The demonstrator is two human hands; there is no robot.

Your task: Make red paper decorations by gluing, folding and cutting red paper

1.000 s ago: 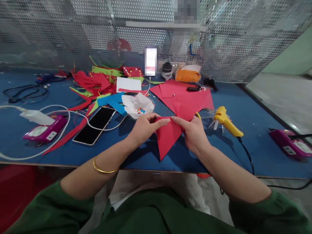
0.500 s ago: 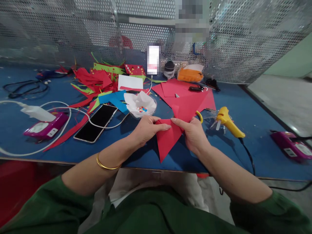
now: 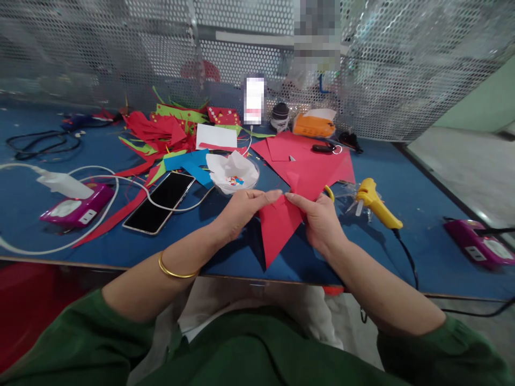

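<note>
A folded sheet of red paper [image 3: 277,230] is held up between my two hands over the table's front part, one pointed corner hanging down toward me. My left hand [image 3: 243,210] pinches its upper left edge, thumb on top. On the other side, my right hand [image 3: 322,217] grips it with the thumb pressed on the near face and the fingers behind, out of sight. The thumb tips nearly meet at the fold. Just beyond my left hand stands a clear bowl lined with white paper [image 3: 215,163], small coloured bits inside.
More red paper sheets [image 3: 277,147] lie behind my hands. A yellow glue gun [image 3: 380,203] rests to the right, near a purple power strip [image 3: 478,244]. On the left are a phone [image 3: 161,203], a white cable, another purple power strip [image 3: 96,203] and coloured paper scraps [image 3: 153,128].
My left thumb has lifted and slid up toward the paper's top edge, closer to the right thumb. The paper's top edge no longer shows the same folded strip. Other things stay put.
</note>
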